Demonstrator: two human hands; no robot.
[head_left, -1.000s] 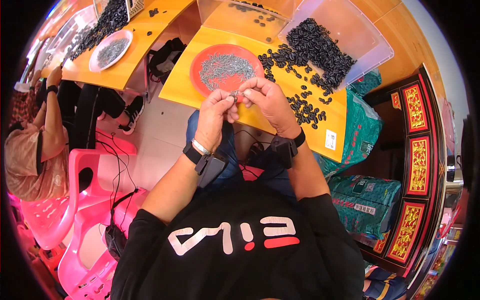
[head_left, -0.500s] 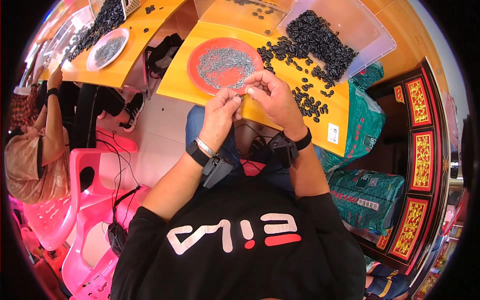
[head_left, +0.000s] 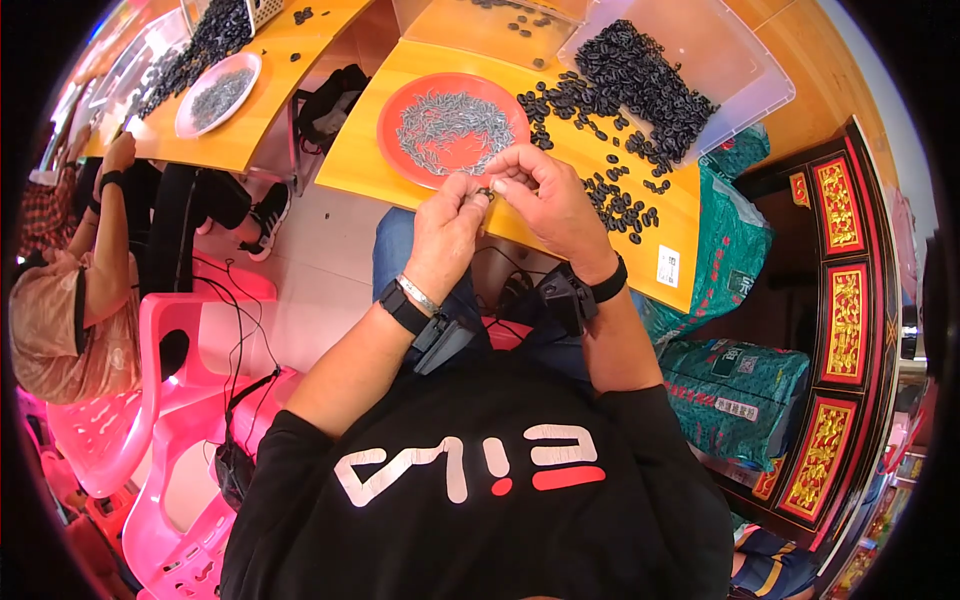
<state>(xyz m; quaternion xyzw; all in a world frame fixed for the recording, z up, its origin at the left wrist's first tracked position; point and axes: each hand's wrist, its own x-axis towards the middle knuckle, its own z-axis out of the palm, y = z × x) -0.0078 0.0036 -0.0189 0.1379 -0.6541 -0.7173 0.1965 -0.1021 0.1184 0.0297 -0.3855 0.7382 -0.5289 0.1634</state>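
Observation:
My left hand pinches a small black oval piece between thumb and forefinger. Right beside it, my right hand has its thumb and forefinger closed together, their tips almost touching that piece. Whatever sits between the right fingertips is too small to make out. Both hands are over the table's near edge, just in front of a red plate. Many small grey metal screws are spread in the plate. Loose black oval pieces lie to the plate's right.
A clear plastic bin lies at the back right, black pieces spilling from it onto the yellow table. Green sacks stand at the right. Pink chairs are on the left, where another person sits at a second table.
My left hand has shifted slightly up and right, bringing the black piece closer to the right fingertips. The right hand has barely moved. The other person's hand has shifted a little.

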